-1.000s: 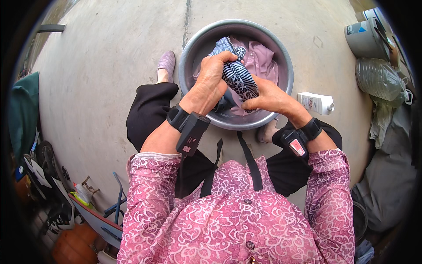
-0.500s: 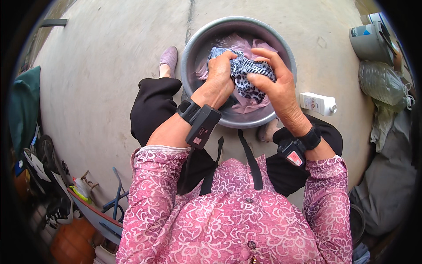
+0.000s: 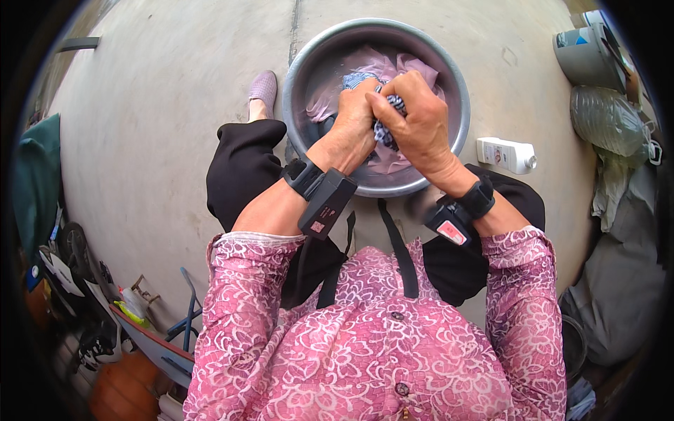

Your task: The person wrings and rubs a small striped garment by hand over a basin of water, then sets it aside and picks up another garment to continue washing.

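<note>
Over a round grey metal basin, both of my hands grip one bunched, patterned cloth in blue, black and white. My left hand is closed around its left part, and some striped fabric sticks out beyond the fingers. Closed on the other part, my right hand sits right beside the left one. Most of the cloth is hidden inside my fists. Below them in the basin lies wet pink fabric, with water around it.
A white bottle lies on its side on the concrete floor, right of the basin. Farther right stand a grey bucket and a large clear plastic jug. A blue-framed object and assorted clutter are at the lower left.
My right hand was spread open over the loose cloth; now its fingers are closed on it. The cloth is squeezed into a tighter bunch. My left hand keeps its grip.
</note>
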### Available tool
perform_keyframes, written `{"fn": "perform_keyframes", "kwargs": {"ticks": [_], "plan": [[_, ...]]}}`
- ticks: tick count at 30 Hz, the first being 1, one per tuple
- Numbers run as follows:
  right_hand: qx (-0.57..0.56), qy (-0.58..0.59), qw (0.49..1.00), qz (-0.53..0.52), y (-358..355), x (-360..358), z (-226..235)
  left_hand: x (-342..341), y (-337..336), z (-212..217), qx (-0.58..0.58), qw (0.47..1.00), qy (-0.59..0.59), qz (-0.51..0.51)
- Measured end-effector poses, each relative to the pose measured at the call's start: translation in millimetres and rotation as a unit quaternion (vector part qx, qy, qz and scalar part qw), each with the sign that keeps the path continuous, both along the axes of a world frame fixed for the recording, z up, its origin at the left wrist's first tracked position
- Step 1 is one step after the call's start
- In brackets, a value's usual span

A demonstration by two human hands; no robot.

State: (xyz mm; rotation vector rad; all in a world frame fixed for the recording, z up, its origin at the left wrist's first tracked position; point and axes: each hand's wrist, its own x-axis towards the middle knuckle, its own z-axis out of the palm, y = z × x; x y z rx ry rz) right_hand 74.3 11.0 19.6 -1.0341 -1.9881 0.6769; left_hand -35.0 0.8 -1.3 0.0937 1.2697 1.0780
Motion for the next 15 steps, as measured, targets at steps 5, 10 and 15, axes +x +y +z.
{"fn": "perform_keyframes", "kwargs": {"ticks": [5, 10, 15], "plan": [[0.092, 0.009, 0.995, 0.027, -6, -6, -8, 2, 5, 0, -0.019, 0.996, -0.080, 0.026], [-0.162, -0.106, 0.973, -0.124, 41, 15, -27, 16, 9, 7, 0.001, 0.992, -0.107, 0.069], [-0.364, 0.129, 0.921, -0.053, 42, 36, -31, 6, 9, 13, 0.004, 0.994, -0.078, 0.072]]}}
